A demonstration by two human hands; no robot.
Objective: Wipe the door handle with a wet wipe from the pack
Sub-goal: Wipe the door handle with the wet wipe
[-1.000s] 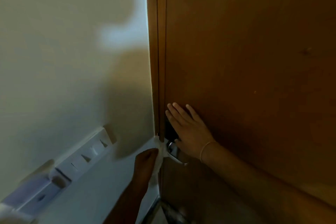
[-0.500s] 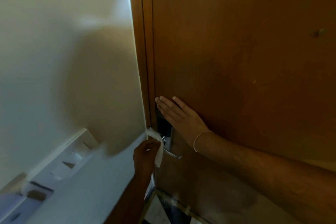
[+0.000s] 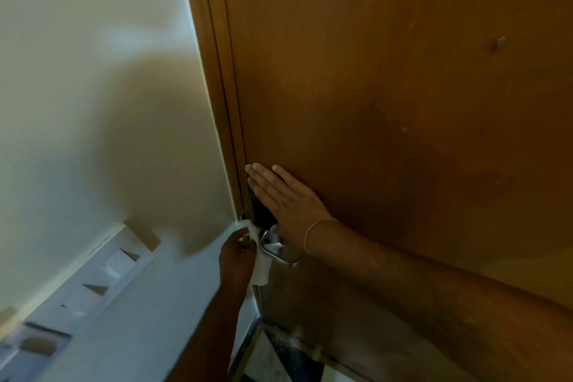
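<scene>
Cream wall (image 3: 77,102) fills the left half of the view, with a soft shadow falling across it, and a brown wooden door (image 3: 403,102) with its frame (image 3: 214,71) fills the right half. Low on the wall at the left runs a white switch panel (image 3: 102,276), blurred, with several rockers in a row. At the bottom, between wall and door, a strip of dark patterned floor (image 3: 279,353) shows.

The person's right hand (image 3: 288,198) lies flat and released against the door, fingers straight and together, pointing up and to the left, partly covering the dark lock plate (image 3: 262,214) near the door's edge. A thin band (image 3: 313,232) circles that wrist, and the bare forearm runs off to the lower right.

The left hand (image 3: 237,257) comes up from below, in shadow, pinching the white wet wipe (image 3: 262,267) between thumb and fingers. The wipe is held against the near end of the metal door handle (image 3: 279,254), which sits just below the lock plate and beneath the right wrist; part of the cloth drapes over the lever and the rest hangs down beside the left hand. A bright curve of the lever stays visible to the right of the wipe
</scene>
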